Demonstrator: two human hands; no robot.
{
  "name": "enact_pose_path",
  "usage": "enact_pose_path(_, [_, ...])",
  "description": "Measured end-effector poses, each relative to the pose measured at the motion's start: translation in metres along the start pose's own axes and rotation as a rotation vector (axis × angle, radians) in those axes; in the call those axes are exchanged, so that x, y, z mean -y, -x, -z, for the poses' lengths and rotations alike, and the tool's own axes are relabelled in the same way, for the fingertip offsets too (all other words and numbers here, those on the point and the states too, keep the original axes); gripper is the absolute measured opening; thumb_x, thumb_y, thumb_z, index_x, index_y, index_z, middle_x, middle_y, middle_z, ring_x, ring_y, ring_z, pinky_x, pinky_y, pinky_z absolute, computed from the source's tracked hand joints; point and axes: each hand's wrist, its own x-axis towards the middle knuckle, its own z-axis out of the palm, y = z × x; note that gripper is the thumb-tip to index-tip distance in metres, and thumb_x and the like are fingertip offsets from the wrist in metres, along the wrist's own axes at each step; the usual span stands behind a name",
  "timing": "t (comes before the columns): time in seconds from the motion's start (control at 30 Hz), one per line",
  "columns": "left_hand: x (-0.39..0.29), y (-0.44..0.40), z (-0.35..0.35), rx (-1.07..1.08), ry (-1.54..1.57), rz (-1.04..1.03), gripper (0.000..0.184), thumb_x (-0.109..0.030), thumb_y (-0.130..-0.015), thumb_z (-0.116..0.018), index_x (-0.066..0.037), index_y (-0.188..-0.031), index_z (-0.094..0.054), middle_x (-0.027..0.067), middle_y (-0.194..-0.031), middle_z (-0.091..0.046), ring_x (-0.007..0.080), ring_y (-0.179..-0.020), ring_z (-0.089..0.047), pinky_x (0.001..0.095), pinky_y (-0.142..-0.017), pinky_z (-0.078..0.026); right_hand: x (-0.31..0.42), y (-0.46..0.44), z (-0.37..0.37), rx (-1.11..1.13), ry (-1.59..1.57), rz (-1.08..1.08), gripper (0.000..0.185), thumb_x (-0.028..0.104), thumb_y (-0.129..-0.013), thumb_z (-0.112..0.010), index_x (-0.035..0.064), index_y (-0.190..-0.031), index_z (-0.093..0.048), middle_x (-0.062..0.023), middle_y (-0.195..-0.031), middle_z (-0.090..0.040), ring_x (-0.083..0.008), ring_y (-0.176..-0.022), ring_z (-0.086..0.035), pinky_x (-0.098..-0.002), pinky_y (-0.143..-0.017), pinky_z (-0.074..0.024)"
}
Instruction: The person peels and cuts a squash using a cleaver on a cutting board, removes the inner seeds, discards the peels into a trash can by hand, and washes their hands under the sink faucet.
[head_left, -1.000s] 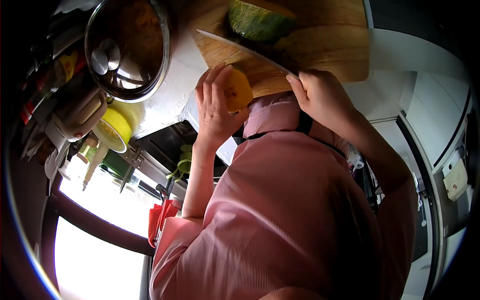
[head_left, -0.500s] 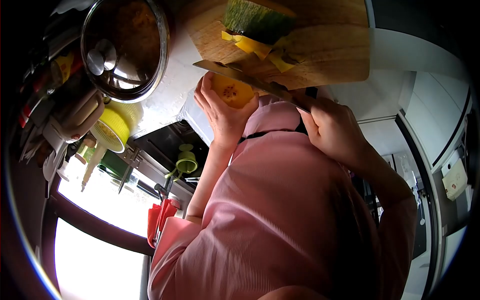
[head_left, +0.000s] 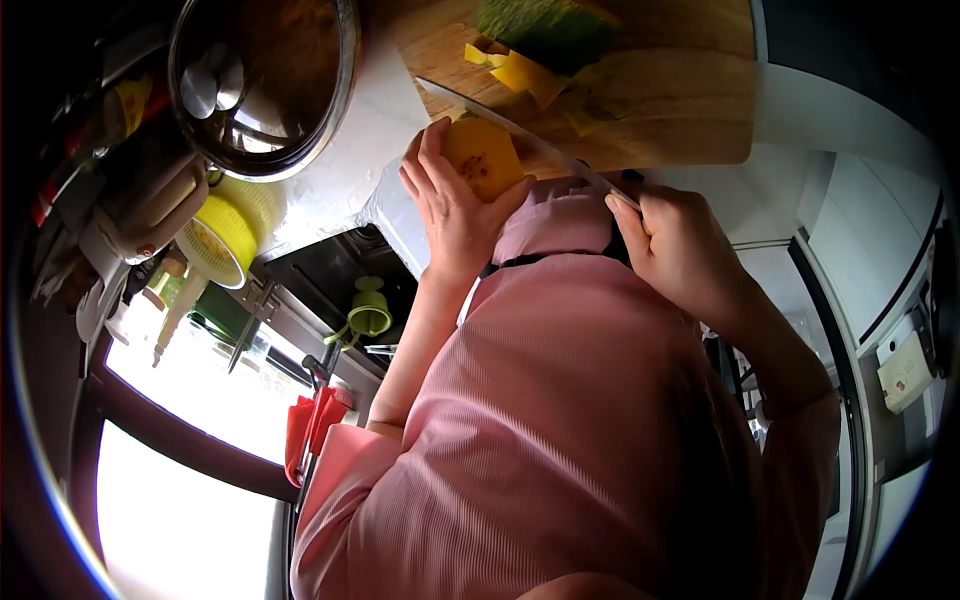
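My left hand (head_left: 450, 205) is wrapped round a cut piece of pumpkin (head_left: 482, 155), its orange flesh and small seed marks facing me. In my right hand (head_left: 680, 235) is the handle of a kitchen knife (head_left: 530, 137), whose long blade slants up to the left along the far side of the piece. Whether the edge touches the flesh I cannot tell. Beyond the blade, a larger green-skinned pumpkin chunk (head_left: 550, 30) lies on the wooden cutting board (head_left: 690, 100). Yellow-orange peel scraps (head_left: 528, 78) lie beside that chunk.
Left of the board stands a pot with a glass lid (head_left: 265, 90). A yellow strainer basket (head_left: 215, 240) is below it, near the dark sink (head_left: 320, 275). A green cup-like holder (head_left: 370, 310) and a red cloth (head_left: 312, 425) are by the faucet.
The pumpkin piece has turned in my left hand, showing more of its cut face. The knife has tilted, its blade now catching more light. The whole view has shifted slightly.
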Motion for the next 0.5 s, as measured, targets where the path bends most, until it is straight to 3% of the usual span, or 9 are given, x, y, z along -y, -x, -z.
enact_pose_path(0.13, [-0.001, -0.001, 0.001, 0.014, 0.004, 0.004, 0.096, -0.021, -0.058, -0.089, -0.001, -0.135, -0.035, 0.0189, -0.128, -0.04, 0.0369, -0.115, -0.039, 0.0466, -0.101, -0.033, 0.001, -0.001, 0.001, 0.02, -0.035, -0.048, 0.031, 0.015, -0.096, -0.06, -0.0038, -0.072, -0.052, -0.0183, -0.055, -0.049, -0.0175, -0.043, -0.039, -0.0342, -0.044, -0.0351])
enact_pose_path(0.33, [0.001, -0.002, -0.002, -0.01, -0.029, -0.026, 0.096, -0.022, -0.058, -0.089, -0.002, -0.135, -0.035, 0.0183, -0.128, -0.041, 0.0365, -0.114, -0.039, 0.0467, -0.1, -0.034, -0.003, -0.016, -0.013, -0.062, 0.041, 0.129, 0.029, 0.013, -0.095, -0.06, -0.0045, -0.072, -0.053, -0.0173, -0.055, -0.05, -0.0211, -0.042, -0.039, -0.0344, -0.043, -0.0348])
enact_pose_path(0.5, [0.001, -0.002, -0.002, -0.013, -0.034, -0.038, 0.098, -0.025, -0.057, -0.09, -0.001, -0.134, -0.036, 0.019, -0.128, -0.042, 0.0363, -0.114, -0.04, 0.0464, -0.099, -0.035, -0.001, -0.018, -0.01, -0.023, 0.028, 0.074, 0.033, 0.014, -0.095, -0.059, -0.0046, -0.068, -0.053, -0.0209, -0.058, -0.052, -0.0275, -0.044, -0.045, -0.0366, -0.045, -0.0365])
